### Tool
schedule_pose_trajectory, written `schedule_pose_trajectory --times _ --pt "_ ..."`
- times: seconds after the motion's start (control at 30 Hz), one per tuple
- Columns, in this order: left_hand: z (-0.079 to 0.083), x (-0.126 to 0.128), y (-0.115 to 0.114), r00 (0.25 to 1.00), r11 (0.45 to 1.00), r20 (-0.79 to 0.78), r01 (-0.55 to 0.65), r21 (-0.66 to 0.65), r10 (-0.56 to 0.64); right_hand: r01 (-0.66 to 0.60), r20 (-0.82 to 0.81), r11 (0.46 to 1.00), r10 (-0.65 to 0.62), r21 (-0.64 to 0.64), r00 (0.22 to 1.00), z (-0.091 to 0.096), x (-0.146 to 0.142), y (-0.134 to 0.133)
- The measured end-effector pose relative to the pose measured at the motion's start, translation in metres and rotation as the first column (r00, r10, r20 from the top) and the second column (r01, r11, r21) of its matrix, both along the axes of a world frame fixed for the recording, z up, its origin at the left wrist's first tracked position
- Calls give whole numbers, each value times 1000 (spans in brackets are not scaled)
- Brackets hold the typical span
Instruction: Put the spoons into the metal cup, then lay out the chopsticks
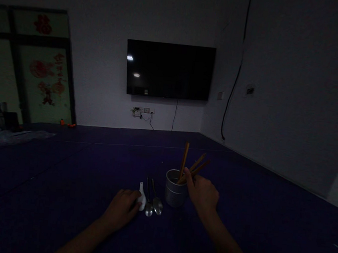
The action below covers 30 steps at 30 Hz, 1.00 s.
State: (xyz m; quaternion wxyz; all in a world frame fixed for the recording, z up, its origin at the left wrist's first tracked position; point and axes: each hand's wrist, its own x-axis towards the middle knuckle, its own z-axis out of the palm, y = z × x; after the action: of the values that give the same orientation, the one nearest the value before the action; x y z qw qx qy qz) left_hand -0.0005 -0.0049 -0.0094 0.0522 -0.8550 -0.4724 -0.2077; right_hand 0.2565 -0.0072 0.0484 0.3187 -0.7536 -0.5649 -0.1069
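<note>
My right hand [202,192] pinches wooden chopsticks [193,168] that stand in a small metal cup [173,192] on the dark blue floor covering [60,179]. Another chopstick [184,158] leans upright in the same cup. My left hand [122,208] rests with curled fingers on a white ceramic spoon [141,196] lying left of the cup. Two metal spoons [152,205] lie side by side between the white spoon and the cup.
A black wall-mounted TV [169,70] hangs on the far wall with a socket and cables [142,111] below. Glass doors with red decorations [42,69] stand at left. A black cable [237,69] runs down the right wall. The room is dim.
</note>
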Motion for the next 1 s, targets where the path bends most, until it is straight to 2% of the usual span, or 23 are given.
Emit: schedule_pose_trajectory --times 0.17,0.23,0.3,0.37,0.4,0.47,0.53,0.57,0.63,0.67,0.7,0.8,0.9,1.0 --pt "3 0 -1 1000 998 -10 -20 -52 20 44 -194 991 -19 125 981 -2 8 2" --pt "4 0 -1 999 995 -25 -32 -96 30 98 -311 967 -20 236 950 -4 12 3" --pt "5 -1 0 999 992 -30 -28 -121 25 164 -400 903 9 397 916 -7 16 4" --pt "5 -1 1 999 992 -25 -24 -125 21 198 -418 809 65 554 906 -9 19 4" --pt "4 -1 1 1000 992 -24 -23 -124 20 187 -391 762 94 620 916 -10 19 3" --pt "3 -1 2 999 992 -27 -24 -125 21 73 -241 673 160 736 957 -10 18 -1" --pt "2 -1 2 999 991 -32 -29 -130 25 -165 30 570 239 805 971 -11 12 -6" --pt "2 -1 2 999 991 -33 -34 -131 29 -304 183 500 277 811 943 -11 7 -9" --pt "2 -1 2 999 991 -34 -43 -125 40 -542 434 397 332 741 837 -14 -7 -14" --pt "2 -1 2 998 991 -36 -47 -122 43 -629 521 375 355 681 776 -16 -16 -16" --pt "2 -1 2 998 992 -41 -50 -119 45 -704 586 375 390 603 710 -19 -26 -18" --pt "2 0 2 997 991 -62 -59 -122 52 -828 626 433 547 357 556 -33 -53 -22" --pt "0 -1 4 996 990 -74 -55 -130 45 -844 507 527 704 97 497 -45 -72 -24" --pt "-2 -2 6 998 990 -52 -45 -134 39 -851 384 515 810 -105 443 -48 -79 -25"
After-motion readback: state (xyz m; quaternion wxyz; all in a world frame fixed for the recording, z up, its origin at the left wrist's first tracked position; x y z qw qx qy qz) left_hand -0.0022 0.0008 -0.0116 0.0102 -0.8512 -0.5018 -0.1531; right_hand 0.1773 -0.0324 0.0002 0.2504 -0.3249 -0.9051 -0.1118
